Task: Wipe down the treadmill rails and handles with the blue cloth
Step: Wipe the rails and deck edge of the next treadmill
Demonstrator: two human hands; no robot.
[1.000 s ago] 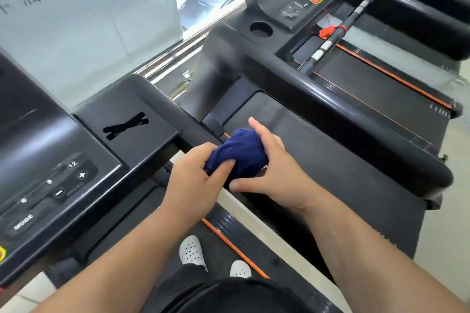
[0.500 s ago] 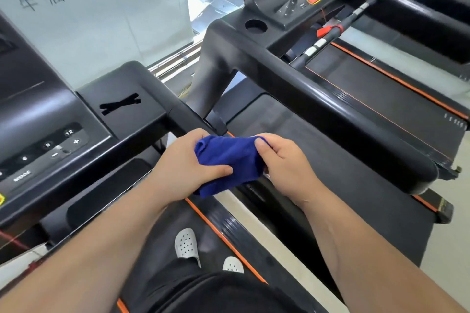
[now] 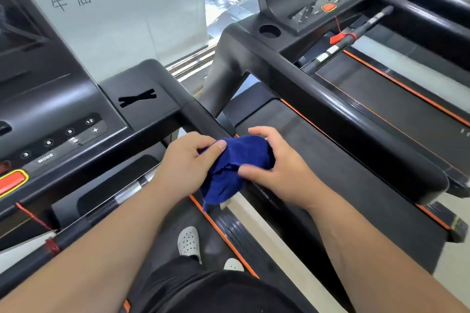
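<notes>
The blue cloth (image 3: pixel 236 168) hangs bunched between both hands, just past the end of the black right-hand rail (image 3: pixel 201 117) of the treadmill I stand on. My left hand (image 3: pixel 185 162) pinches its upper left edge with the thumb on top. My right hand (image 3: pixel 277 168) grips its right side, thumb pressed into the fabric, fingers partly spread. A loose corner of the cloth droops toward the orange-edged side strip (image 3: pixel 218 231). The lower part of the rail under the hands is hidden.
The console (image 3: pixel 50 140) with buttons and a red stop key is at the left. A second treadmill with a thick black rail (image 3: pixel 343 119) and cup holder (image 3: pixel 269 30) stands to the right. A horizontal handle bar (image 3: pixel 122 195) crosses below the console. My white shoes (image 3: pixel 189 244) rest on the belt.
The cloth went from a tight ball to partly unfolded and now hangs lower. My right hand shifted from pinching the top edge to gripping the side; the view tilted down slightly.
</notes>
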